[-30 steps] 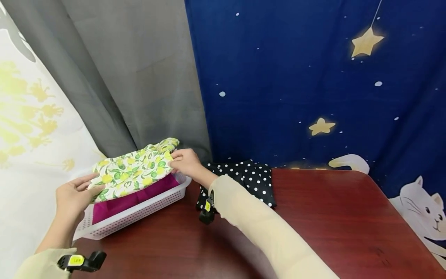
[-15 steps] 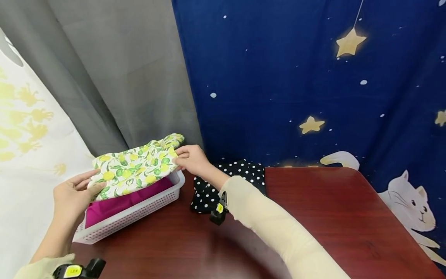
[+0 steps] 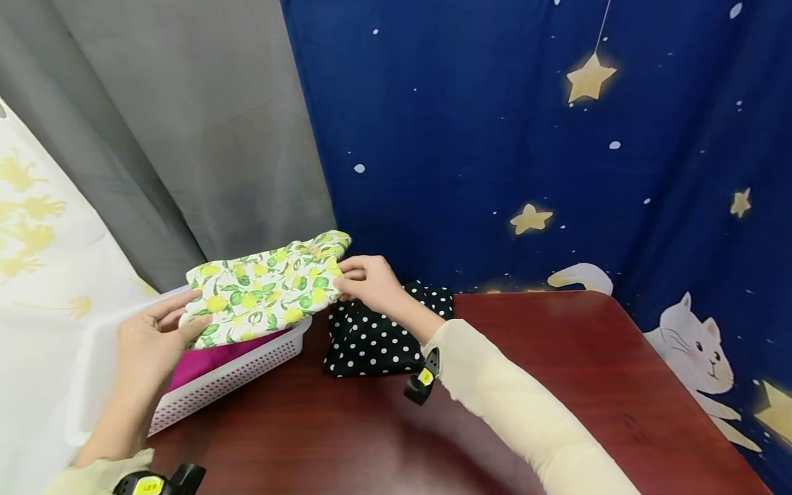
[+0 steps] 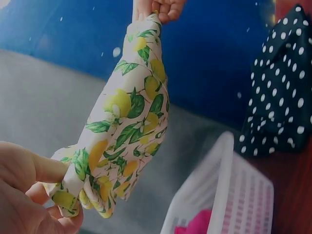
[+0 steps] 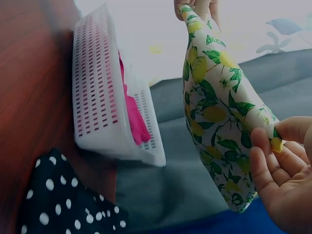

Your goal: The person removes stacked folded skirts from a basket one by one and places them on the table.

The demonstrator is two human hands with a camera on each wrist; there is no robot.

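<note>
A folded white cloth with a lemon-and-leaf print is stretched between both hands above the white basket. My left hand pinches its left end between thumb and fingers. At the opposite end, my right hand pinches a corner. In the right wrist view the lemon-print cloth hangs from the two grips, apart from the basket. Magenta fabric lies inside the basket, partly hidden by the lemon cloth and the left hand.
A folded black cloth with white polka dots lies right of the basket on the reddish-brown table. Grey and blue star-patterned curtains hang behind, with white patterned fabric at the left.
Both hands have lifted the lemon-print cloth slightly and carried it to the right relative to the basket. The camera view has turned to the right.
</note>
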